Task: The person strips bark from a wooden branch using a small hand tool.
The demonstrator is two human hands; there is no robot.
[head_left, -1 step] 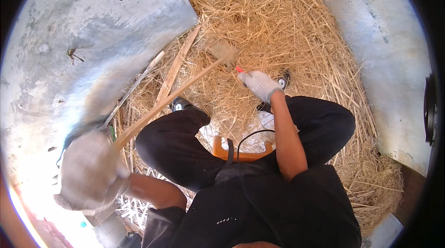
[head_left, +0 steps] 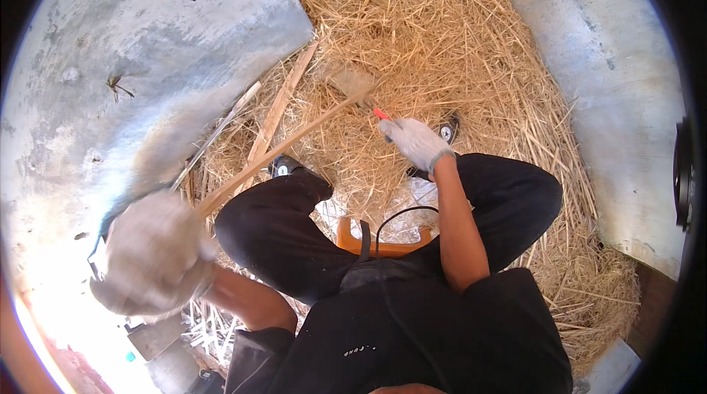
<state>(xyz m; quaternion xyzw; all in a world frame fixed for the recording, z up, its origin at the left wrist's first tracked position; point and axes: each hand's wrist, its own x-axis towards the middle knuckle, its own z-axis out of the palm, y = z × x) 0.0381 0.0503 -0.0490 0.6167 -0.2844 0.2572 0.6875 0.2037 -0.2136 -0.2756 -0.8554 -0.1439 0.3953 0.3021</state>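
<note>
Straw, dry and golden, lies in a large loose heap (head_left: 442,48) between two pale grey concrete slabs, one at the upper left (head_left: 147,40) and one at the right (head_left: 626,99). The person sits low on a small orange stool (head_left: 383,248), in black trousers and a black top, knees spread over the heap.

Two flat pale wooden slats (head_left: 276,114) lie slanted on the straw beside the left slab.

Left hand (head_left: 151,254), in a thick whitish work glove, is clenched round the near end of a long, thin wooden handle (head_left: 272,155). The hand is blurred and raised at the lower left, away from the heap. The handle runs up and to the right to a blurred, pale head (head_left: 352,81), which stands over the middle of the straw; I cannot tell its kind.

Right hand (head_left: 414,141), in a matching glove, is closed on a small tool with a red tip (head_left: 380,113), held against the straw just below the blurred head.
</note>
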